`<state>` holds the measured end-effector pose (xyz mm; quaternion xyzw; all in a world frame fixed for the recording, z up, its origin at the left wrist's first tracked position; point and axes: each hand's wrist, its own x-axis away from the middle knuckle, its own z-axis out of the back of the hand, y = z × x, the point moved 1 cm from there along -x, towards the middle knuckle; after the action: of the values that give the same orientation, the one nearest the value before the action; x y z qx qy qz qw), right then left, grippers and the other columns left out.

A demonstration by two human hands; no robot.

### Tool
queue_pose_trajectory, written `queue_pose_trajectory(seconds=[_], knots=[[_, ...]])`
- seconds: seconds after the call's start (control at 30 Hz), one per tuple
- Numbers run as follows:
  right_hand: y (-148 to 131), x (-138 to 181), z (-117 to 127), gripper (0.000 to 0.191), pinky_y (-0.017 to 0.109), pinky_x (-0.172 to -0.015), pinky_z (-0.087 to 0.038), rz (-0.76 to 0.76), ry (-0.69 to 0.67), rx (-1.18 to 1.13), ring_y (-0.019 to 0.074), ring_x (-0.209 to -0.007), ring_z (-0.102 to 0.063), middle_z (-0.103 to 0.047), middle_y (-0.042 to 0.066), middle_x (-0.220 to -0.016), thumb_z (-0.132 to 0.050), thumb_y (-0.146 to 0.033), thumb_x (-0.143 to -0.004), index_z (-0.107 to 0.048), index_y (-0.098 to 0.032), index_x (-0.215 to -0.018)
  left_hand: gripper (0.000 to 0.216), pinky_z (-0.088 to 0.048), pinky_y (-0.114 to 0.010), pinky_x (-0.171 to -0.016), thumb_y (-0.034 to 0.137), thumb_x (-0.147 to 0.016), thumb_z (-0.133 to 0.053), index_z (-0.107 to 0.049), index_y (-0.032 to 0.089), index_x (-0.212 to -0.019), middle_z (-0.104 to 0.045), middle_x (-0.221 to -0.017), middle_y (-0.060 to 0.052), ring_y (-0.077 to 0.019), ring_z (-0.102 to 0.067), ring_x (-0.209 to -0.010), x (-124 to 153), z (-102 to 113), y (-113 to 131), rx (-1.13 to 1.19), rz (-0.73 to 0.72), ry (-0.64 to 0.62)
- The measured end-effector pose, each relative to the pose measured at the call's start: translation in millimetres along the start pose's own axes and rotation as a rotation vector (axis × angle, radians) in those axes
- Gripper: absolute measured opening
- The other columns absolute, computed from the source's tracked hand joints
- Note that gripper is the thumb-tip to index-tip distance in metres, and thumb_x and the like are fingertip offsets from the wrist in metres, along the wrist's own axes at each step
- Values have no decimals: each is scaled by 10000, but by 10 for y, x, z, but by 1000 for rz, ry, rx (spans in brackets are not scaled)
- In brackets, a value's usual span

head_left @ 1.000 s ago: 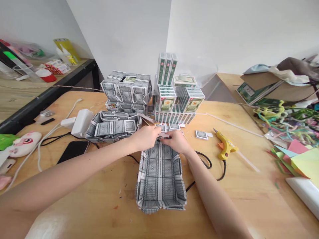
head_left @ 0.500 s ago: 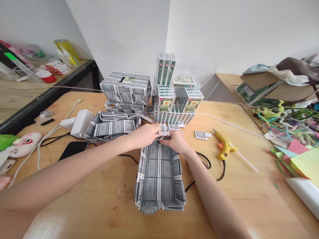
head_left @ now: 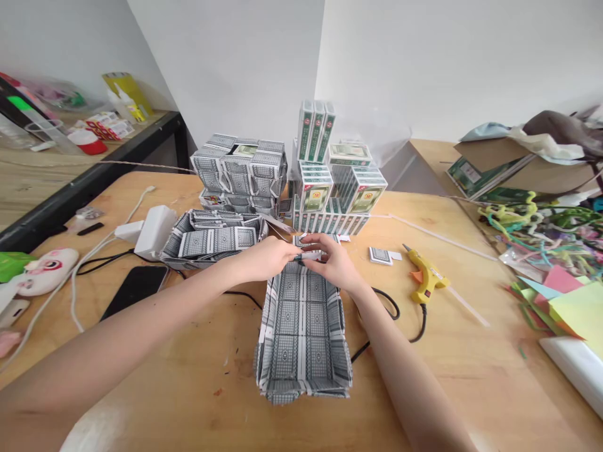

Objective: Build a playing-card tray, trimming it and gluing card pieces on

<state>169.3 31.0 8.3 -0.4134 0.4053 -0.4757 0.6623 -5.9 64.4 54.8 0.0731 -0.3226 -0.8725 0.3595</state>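
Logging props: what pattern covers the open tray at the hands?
The tray shows a grey-green card-back lattice with white borders; head view.

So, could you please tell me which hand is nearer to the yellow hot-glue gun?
Right. The right hand lies left of the yellow hot-glue gun, at the far rim of the grey playing-card tray; the left hand is farther left, beyond it.

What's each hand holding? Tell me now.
Left hand: closed, pinching a card at the tray rim.
Right hand: closed on the same card.
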Motion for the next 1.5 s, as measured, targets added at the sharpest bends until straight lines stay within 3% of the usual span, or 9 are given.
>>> queue_pose_trajectory(seconds=[0.13,0.3,0.43,0.53,0.7,0.87,1.03,1.23,1.5], knots=[[-40,4,-4,142,266,-680,-455,31,72,78,162,-838,-605,-670,52,-904,-578,-276,-750,-645,-196,-847,322,-449,-272,-715,345,-866,-396,-660,196,-976,-691,-905,-19,-177,-609,-818,29,-8,-113,237,85,-33],[-64,12,-14,135,270,-651,-457,0,81,187,156,-716,-600,-684,42,-809,-563,-284,-766,-661,-192,-784,405,-445,-322,-890,341,-908,-300,-540,164,-1182,-598,-1191,-108,-199,-535,-1118,285,-97,-136,628,245,231],[-106,28,-37,168,278,-685,-471,53,66,252,167,-772,-621,-694,32,-859,-528,-246,-787,-667,-213,-875,559,-344,-335,-1041,240,-793,-460,-363,177,-1340,-368,-1418,-81,-202,-355,-1294,543,-319,-12,704,286,364],[-145,40,-64,250,288,-806,-466,162,35,259,171,-916,-623,-688,23,-989,-478,-206,-825,-670,-244,-981,674,-306,-318,-1073,166,-752,-411,-231,154,-1402,-306,-1449,-66,-177,-343,-1301,619,-484,56,705,346,388],[-144,41,-93,256,284,-820,-474,161,8,300,168,-903,-637,-697,18,-976,-480,-186,-834,-692,-250,-961,668,-154,-336,-1131,132,-722,-394,-301,141,-1384,-280,-1461,-32,-175,-238,-1348,551,-591,59,684,382,446],[-125,35,-103,248,275,-768,-498,181,27,295,160,-849,-649,-707,22,-929,-485,-157,-828,-697,-230,-933,710,-264,-361,-1090,132,-688,-448,-322,222,-1381,-325,-1441,2,-224,-310,-1317,507,-654,62,872,354,513],[-103,38,-115,220,275,-768,-507,203,38,300,162,-852,-654,-709,25,-920,-508,-155,-817,-705,-224,-886,628,-180,-319,-1116,159,-694,-495,-442,233,-1315,-371,-1416,23,-213,-251,-1343,488,-707,21,909,290,605],[-111,54,-124,204,269,-731,-517,242,46,371,160,-789,-663,-715,29,-866,-520,-145,-810,-704,-219,-858,411,-319,-337,-1043,309,-814,-490,-570,172,-1193,-549,-1271,-54,-231,-471,-1198,434,-780,-125,1048,210,688],[-115,83,-143,140,294,-772,-519,315,16,333,161,-813,-652,-700,41,-867,-567,-152,-792,-680,-210,-849,375,-337,-333,-1020,311,-819,-488,-606,190,-1154,-582,-1225,-47,-230,-490,-1168,452,-786,-181,968,191,696]])
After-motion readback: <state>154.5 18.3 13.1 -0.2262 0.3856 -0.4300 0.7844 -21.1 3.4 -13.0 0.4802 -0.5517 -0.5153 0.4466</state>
